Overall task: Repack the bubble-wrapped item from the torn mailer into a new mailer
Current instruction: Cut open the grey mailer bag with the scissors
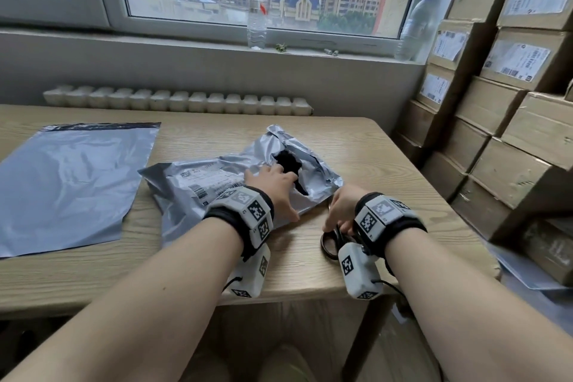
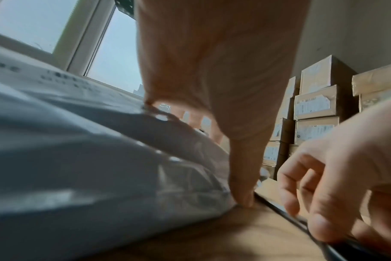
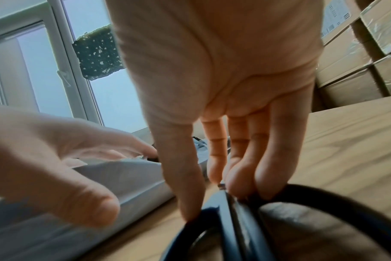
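Observation:
The torn grey mailer (image 1: 217, 177) lies crumpled mid-table, label up, with a ragged hole (image 1: 288, 161) showing only black inside. The bubble-wrapped item itself is not visible. My left hand (image 1: 276, 189) lies flat on this mailer, fingers reaching the hole and thumb (image 2: 243, 176) pressing its near edge to the table. A new flat grey mailer (image 1: 71, 183) lies to the left. My right hand (image 1: 338, 217) pinches the dark handles of the scissors (image 3: 234, 220), which lie on the table just right of the torn mailer (image 3: 127, 180).
The wooden table (image 1: 310, 270) ends close in front of my wrists. Stacked cardboard boxes (image 1: 502, 121) fill the right side. Two plastic bottles (image 1: 256, 9) stand on the windowsill behind, and a radiator (image 1: 176, 101) runs below it.

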